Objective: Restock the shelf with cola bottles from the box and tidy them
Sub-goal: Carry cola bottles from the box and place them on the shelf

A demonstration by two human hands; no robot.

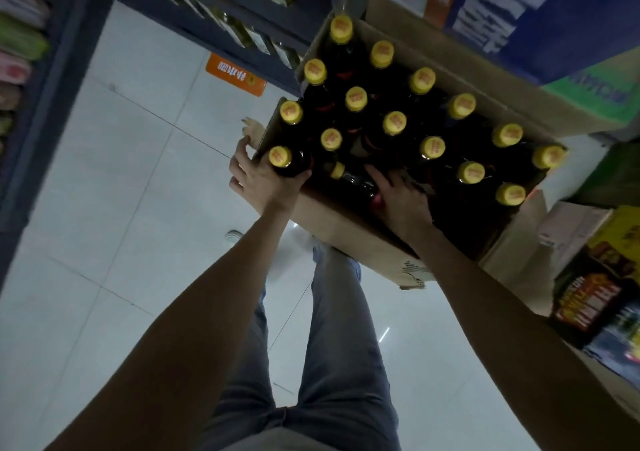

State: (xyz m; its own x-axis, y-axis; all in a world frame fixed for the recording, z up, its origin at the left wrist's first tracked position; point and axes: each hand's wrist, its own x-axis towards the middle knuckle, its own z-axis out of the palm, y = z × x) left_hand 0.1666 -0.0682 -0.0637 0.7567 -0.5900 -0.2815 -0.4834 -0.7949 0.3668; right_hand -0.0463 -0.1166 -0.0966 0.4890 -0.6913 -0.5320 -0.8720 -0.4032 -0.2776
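**Both hands at the open box of cola bottles**

The pale tiled floor (114, 180) fills most of what I see below me, with dark shelving (194, 10) running along its far side and an orange sign (236, 74) low against it. My grey trouser legs (332, 329) stand on the tiles beneath my arms.

The open cardboard box (349, 232) sits ahead of me and to my right, beside stacked cartons (588, 277) with printed sides. It holds the cola bottles (394, 123), dark with yellow caps, standing upright in rows and close together. One bottle (353, 182) near the box's near side lies tilted on its side among the upright ones, cap pointing left.

My left hand (261, 180) is at the box's left corner. Its thumb and palm wrap the shoulder of the corner bottle (287, 163), while the other fingers (239, 152) spread loose outside the cardboard wall, so the grip looks partial.

My right hand (403, 201) reaches inside the box, fingers extended and lying over the body of the tilted bottle. I cannot tell whether they have closed around it or only rest on it.
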